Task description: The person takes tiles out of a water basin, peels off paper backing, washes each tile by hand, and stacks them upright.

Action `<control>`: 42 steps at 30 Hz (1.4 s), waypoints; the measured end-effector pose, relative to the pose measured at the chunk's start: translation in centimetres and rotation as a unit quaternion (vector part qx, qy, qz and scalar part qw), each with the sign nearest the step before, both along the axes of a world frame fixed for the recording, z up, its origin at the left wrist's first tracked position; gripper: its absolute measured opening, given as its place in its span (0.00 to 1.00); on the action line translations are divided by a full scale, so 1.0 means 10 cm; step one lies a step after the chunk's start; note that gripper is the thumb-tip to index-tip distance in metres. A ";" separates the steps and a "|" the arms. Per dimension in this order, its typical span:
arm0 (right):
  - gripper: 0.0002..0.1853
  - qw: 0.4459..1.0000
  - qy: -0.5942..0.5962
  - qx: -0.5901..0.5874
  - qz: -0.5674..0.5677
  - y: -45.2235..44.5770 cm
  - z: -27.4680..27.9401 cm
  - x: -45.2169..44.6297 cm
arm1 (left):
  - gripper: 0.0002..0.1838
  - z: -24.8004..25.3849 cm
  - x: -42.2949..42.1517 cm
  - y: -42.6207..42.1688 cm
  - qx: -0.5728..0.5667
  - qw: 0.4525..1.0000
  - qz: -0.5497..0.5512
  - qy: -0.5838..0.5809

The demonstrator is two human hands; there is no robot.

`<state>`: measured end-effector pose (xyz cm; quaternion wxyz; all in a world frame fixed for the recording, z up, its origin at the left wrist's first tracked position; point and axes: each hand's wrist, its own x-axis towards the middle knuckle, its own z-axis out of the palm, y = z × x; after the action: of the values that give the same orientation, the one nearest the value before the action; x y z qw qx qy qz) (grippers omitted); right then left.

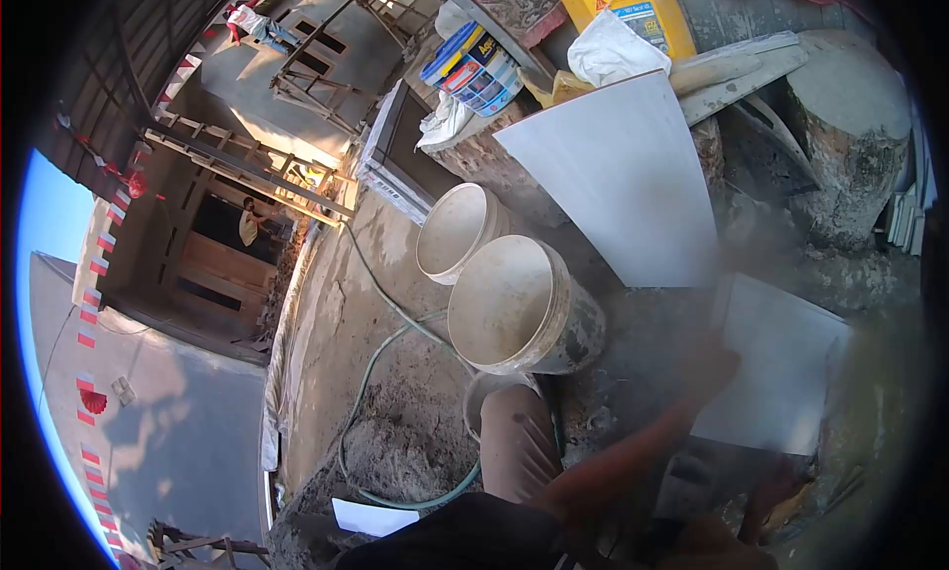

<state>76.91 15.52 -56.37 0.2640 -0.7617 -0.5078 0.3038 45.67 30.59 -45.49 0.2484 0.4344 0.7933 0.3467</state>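
A white tile-like panel point(776, 372) lies at the lower right, partly veiled by a dusty blur. My left hand point(717, 367) is at the panel's left edge and seems to grip it; its fingers are smeared. Close to the panel's bottom edge is my right hand point(774, 491), dim and blurred, so its fingers and anything in them cannot be made out. A larger white panel point(628, 175) leans against a wooden stump just beyond. My bent knee point(519, 441) shows at the bottom centre.
Two dirty white buckets point(504, 303) stand left of the panels. A green hose point(361, 402) loops over the rough ground. Behind are a paint bucket point(474, 71), a yellow jerrycan point(633, 11) and a tree stump point(850, 125). Two people point(252, 222) are farther off.
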 end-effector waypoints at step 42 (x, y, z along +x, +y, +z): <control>0.22 0.719 0.571 -0.063 -0.390 -0.29 0.15 0.56 | 0.38 1.17 0.67 -0.12 0.020 0.697 -0.098 -0.710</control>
<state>82.51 12.64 -54.86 0.5502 -0.5892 0.1023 0.5828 52.38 29.35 -33.81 0.7620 0.1386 0.3272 0.5414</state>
